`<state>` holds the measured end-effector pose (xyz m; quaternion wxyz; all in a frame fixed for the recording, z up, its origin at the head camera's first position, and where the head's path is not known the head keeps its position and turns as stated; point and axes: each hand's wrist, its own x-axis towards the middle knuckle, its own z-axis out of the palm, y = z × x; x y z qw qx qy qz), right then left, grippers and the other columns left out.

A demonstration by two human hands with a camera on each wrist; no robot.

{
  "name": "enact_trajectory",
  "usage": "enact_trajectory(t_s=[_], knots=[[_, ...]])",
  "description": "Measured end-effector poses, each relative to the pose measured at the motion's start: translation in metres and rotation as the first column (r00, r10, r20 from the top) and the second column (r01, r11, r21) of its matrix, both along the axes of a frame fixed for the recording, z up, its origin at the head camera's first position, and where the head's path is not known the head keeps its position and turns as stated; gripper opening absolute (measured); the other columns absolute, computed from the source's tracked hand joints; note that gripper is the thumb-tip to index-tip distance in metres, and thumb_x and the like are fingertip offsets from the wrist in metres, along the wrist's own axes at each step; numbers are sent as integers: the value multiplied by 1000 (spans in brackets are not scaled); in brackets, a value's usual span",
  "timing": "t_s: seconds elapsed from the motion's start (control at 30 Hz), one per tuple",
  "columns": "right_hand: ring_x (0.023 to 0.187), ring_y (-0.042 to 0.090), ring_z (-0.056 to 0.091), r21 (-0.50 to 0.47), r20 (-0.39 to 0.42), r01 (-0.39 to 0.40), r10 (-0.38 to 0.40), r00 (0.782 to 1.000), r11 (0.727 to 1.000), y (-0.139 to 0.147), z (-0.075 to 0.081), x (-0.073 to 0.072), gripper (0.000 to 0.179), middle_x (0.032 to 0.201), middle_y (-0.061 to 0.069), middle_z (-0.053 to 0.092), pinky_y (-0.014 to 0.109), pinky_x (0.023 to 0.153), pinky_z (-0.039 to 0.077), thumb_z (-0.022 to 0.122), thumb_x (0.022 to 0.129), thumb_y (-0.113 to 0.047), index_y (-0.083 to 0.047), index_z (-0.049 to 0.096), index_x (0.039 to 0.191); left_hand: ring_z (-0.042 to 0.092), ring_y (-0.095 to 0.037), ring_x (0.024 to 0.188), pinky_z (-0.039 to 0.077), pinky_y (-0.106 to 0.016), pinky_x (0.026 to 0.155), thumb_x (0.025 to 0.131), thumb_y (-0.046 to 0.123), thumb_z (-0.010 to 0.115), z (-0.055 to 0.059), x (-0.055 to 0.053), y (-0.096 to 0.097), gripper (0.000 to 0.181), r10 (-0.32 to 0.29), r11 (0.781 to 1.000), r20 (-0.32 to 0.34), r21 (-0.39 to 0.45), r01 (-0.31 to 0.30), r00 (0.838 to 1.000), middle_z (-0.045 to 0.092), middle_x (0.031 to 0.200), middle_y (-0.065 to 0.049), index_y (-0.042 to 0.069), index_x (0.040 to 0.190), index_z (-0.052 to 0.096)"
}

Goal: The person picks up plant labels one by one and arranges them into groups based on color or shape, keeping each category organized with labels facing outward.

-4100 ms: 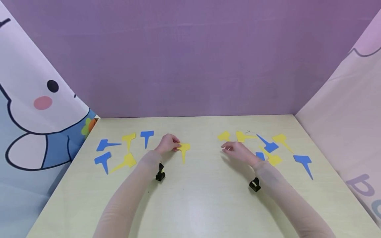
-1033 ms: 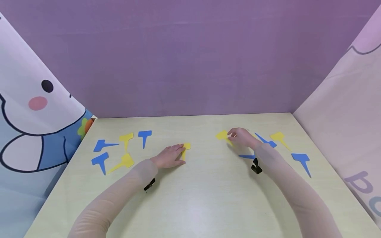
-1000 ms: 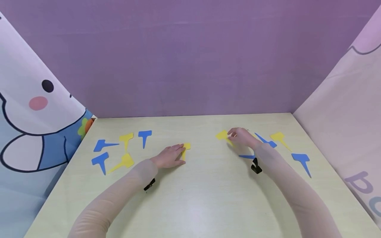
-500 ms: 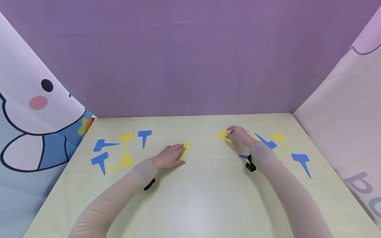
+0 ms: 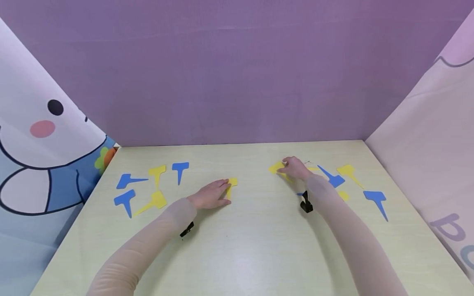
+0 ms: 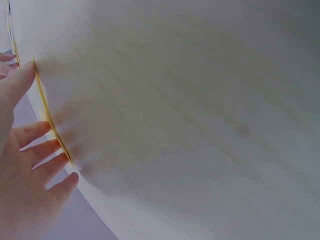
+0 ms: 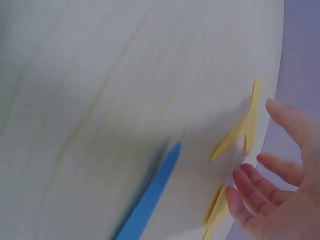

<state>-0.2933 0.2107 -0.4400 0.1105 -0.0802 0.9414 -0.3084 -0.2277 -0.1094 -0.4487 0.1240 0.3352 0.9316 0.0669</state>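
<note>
Flat T-shaped plant labels in yellow and blue lie on a pale wooden table [image 5: 237,238]. My left hand [image 5: 210,194] rests over one yellow label [image 5: 233,181] near the middle, covering part of it. In the left wrist view its thumb and extended fingers touch that label's edge [image 6: 46,107]. My right hand [image 5: 295,167] hovers by another yellow label [image 5: 275,167], fingers loosely bent. The right wrist view shows a gap between the thumb and this label [image 7: 247,122], with nothing gripped. Below the right hand, a blue label [image 7: 152,195] is partly hidden in the head view.
To the left lie several labels, among them a blue one [image 5: 180,167] and a yellow one [image 5: 158,200]. On the right are a blue label [image 5: 336,181], a yellow label [image 5: 346,170] and another blue label [image 5: 375,196]. A purple cloth [image 5: 237,82] stands behind the table.
Earlier my left hand pinched the yellow label at its side; now it lies over it. My right hand has shifted slightly left, closer to the other yellow label.
</note>
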Motion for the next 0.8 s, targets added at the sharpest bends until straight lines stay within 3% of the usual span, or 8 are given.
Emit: enact_trajectory(t_s=[0.23, 0.4, 0.8], knots=[[101, 36, 47, 78, -26, -6, 8, 1000, 997, -6, -4, -3, 60, 114, 30, 50, 44, 90, 39, 67, 78, -25, 15, 46, 117, 23, -29, 130, 20, -37, 107, 88, 42, 50, 0, 0, 0, 65, -5, 1000, 0, 3, 5, 1000, 25, 142, -16, 0, 135, 32], [107, 36, 40, 114, 1, 24, -24, 1000, 993, -9, -5, -4, 63, 116, 28, 47, 46, 93, 34, 67, 78, -30, 14, 46, 118, 23, -29, 130, 19, -38, 107, 88, 42, 50, -1, 0, 0, 66, -1, 1000, 3, 1, 1, 1000, 25, 142, -15, 1, 135, 32], [109, 39, 37, 114, 36, 99, -104, 994, 989, -11, -14, -7, 69, 117, 23, 41, 49, 89, 37, 68, 74, -40, 4, 43, 121, 25, -27, 130, 19, -38, 107, 87, 45, 49, -1, 1, 0, 66, 0, 999, -25, -32, 0, 1000, 26, 142, -13, 3, 135, 32]])
